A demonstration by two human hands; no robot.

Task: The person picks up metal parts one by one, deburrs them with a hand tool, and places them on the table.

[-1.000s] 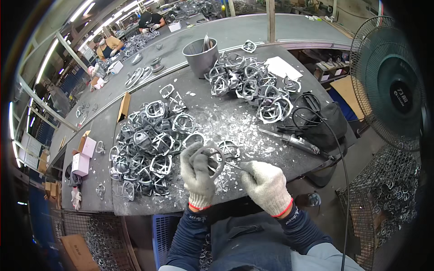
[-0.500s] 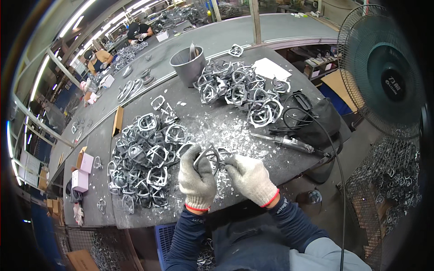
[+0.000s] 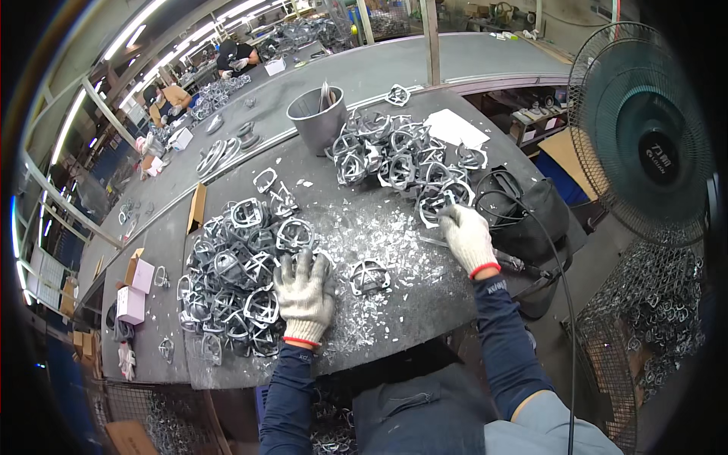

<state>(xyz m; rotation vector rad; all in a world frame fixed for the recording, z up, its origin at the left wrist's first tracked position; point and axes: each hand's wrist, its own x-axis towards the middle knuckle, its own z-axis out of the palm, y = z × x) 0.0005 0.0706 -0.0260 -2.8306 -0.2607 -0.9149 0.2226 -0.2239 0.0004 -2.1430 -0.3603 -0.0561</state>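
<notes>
My left hand (image 3: 305,297) lies on the right edge of a heaped pile of metal ring-shaped frames with cross ribs (image 3: 235,284), its gloved fingers spread. My right hand (image 3: 468,239), also in a white knit glove, is curled closed at the lower edge of a second pile of frames (image 3: 398,148); what its fingers hold, if anything, is hidden. Beneath that hand, a slim metal hand tool (image 3: 509,260) with a cable nearby is partly covered. One single ribbed frame (image 3: 370,277) rests on the table between my hands, among pale flakes.
A grey bin (image 3: 317,121) and white paper (image 3: 456,128) stand beyond the right pile. Black cloth or a bag (image 3: 542,216) lies at the right edge, with a loose cable. A large fan (image 3: 644,136) stands to the right. Two people work far left.
My hands have parted from the frame they held together. The left moved onto the left pile and opened; the right went up and right to the other pile. A frame now shows lying between them.
</notes>
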